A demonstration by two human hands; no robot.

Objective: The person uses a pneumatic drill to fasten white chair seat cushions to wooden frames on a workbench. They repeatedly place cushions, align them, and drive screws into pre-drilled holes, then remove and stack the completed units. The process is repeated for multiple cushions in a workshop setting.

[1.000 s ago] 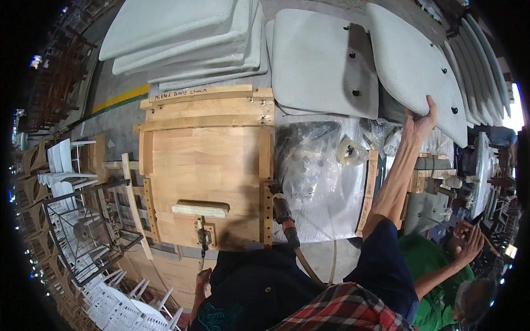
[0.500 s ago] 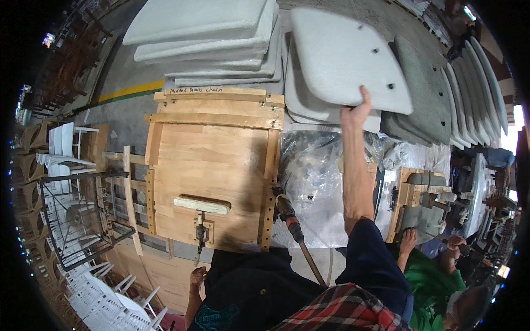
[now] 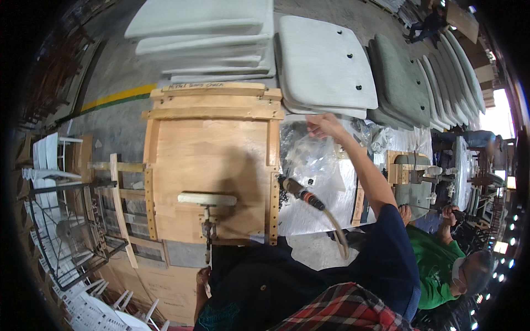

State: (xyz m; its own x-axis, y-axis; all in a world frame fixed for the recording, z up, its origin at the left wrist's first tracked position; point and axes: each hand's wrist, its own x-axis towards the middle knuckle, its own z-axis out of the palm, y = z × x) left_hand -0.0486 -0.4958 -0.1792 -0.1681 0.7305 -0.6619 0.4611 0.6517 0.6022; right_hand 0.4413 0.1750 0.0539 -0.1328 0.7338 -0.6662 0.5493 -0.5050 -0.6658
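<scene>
While reaching forward, right hand [image 3: 324, 126] sits at the near edge of the top seat panel [image 3: 326, 63], fingers curled toward that edge; cannot tell whether closed on the panel or just touching it. Panel lies just beyond the fingertips, topmost of a short stack, pale grey, rounded corners, a few dark holes on the face. Judged stiff and flat, moderately light, possibly padded on the hidden side; smooth face probably slick, so better pinched at the edge with thumb on top than pressed flat. Near edge or a rounded corner looks like the best purchase; wide enough to flop if lifted one-handed from one corner.

Left hand [image 3: 202, 276] down low near the body, below the wooden jig [image 3: 212, 165], mostly hidden by dark clothing; grip state cannot be told.

Left of the right hand: wooden jig on the bench [image 3: 309, 220], with a pale clamp pad [image 3: 207, 198] at its near end. Below the right hand: crumpled clear plastic [image 3: 314, 160], then a pneumatic tool [image 3: 301, 192] with hose lying free, well short of the fingers. Further left beyond the jig: taller stack of pale panels [image 3: 204, 38]. Right of the hand: row of darker grey panels [image 3: 400, 77] leaning on each other. Far right, another person in a green shirt [image 3: 436, 265] at separate work.
</scene>
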